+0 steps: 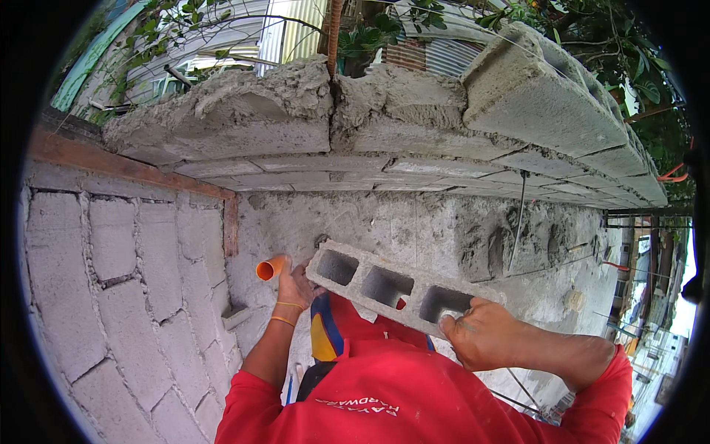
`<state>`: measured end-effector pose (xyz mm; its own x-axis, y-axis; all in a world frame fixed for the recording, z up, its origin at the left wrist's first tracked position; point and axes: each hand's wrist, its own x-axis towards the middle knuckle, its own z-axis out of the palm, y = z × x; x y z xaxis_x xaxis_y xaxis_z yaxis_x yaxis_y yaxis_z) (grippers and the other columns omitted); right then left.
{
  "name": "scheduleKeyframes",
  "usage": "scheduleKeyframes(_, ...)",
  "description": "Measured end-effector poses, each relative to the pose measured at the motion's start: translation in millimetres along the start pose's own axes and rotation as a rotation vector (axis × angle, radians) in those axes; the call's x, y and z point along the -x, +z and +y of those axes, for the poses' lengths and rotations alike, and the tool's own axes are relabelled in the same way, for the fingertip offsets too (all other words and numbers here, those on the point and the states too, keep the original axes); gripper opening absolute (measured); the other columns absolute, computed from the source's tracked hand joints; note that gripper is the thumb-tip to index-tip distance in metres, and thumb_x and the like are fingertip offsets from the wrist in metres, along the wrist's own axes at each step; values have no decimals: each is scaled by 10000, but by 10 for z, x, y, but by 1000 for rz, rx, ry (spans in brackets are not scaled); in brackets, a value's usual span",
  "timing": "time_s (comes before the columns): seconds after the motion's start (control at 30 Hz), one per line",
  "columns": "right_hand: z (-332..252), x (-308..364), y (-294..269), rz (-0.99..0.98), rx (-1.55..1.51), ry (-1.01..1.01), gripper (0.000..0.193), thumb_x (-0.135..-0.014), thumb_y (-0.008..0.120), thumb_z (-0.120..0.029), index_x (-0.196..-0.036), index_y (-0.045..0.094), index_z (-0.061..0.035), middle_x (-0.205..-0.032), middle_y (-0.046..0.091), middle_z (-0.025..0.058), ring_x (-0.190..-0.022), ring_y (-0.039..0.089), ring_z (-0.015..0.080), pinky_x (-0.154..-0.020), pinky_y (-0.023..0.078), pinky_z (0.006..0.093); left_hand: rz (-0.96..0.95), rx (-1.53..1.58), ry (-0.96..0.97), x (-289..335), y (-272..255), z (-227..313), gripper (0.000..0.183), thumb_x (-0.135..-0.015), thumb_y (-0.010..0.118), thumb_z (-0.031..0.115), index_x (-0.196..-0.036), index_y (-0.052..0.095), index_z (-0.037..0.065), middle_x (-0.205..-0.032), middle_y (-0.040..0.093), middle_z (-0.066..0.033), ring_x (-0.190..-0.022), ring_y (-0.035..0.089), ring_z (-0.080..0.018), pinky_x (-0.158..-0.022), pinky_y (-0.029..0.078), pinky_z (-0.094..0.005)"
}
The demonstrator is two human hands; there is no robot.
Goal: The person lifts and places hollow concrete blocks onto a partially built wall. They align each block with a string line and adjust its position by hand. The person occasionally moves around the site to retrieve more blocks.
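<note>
A grey hollow concrete block (353,282) is held in front of my red shirt, its three square holes facing up and its right end tilted lower in the picture. My left hand (297,286) grips the block's left end, with most of its fingers hidden. Around the right end my right hand (477,331) is wrapped, thumb on the near top edge. Just beside my left hand is the mouth of an orange pipe (272,268); whether the hand touches it, I cannot tell.
Ahead runs a block wall (414,137), rough mortar along its top. One block (543,96) sits on its right part, and a rusty rebar (334,37) rises from it. Another block wall (140,288) stands on the left, below a wooden board (126,165). A thin rod (518,214) leans ahead right.
</note>
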<state>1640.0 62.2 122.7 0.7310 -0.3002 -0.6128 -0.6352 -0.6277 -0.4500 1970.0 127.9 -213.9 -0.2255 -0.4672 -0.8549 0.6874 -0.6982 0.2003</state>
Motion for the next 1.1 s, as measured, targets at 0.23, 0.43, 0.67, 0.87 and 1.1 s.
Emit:
scheduleKeyframes(0.23, -184, -233, -366, -266, 65, 185, 272, -775, 579, -120, -983, 521, 45, -690, 678, 175, -707, 680, 386, -769, 488, 474, -532, 642, -266, -147, 963, -1639, 995, -828, 421, 842, -1562, 321, 177, -1627, 305, -130, -1477, 289, -424, -1179, 195, -663)
scheduleKeyframes(0.43, -243, 78, -319, -109, 155, 76, 208, -839, 566, -175, -942, 492, -10, -636, 638, 165, -632, 644, 419, -642, 474, 517, -526, 734, -100, 128, 1539, -1450, 1001, -773, 485, 853, -1535, 388, 211, -1609, 336, -124, -1467, 317, -390, -1166, 230, -660)
scheduleKeyframes(0.67, -785, 1269, -884, 208, 510, -111, 191, -773, 577, -96, -908, 501, 16, -643, 654, 149, -617, 655, 371, -687, 463, 436, -681, 572, 551, 1438, 2145, -446, 1099, -721, 647, 808, -1533, 356, 127, -1546, 415, -135, -1399, 418, -374, -1128, 349, -621)
scheduleKeyframes(0.87, -1384, 2518, -1421, 913, 887, -266, 181, -752, 625, -76, -847, 473, -54, -600, 586, 76, -625, 639, 312, -659, 449, 407, -1063, 334, 1261, 3165, 3164, 671, 909, -845, 618, 714, -1481, 412, 98, -1484, 492, -107, -1315, 514, -358, -1089, 416, -594)
scheduleKeyframes(1.1, -1634, 3060, -2409, 1322, 1179, -199, 430, -703, 794, -111, -1054, 563, -22, -794, 645, 141, -773, 673, 360, -833, 484, 463, -1350, 165, 1615, 4699, 4380, 1984, 903, -882, 642, 629, -1553, 299, 132, -1590, 350, -114, -1457, 328, -361, -1201, 242, -607)
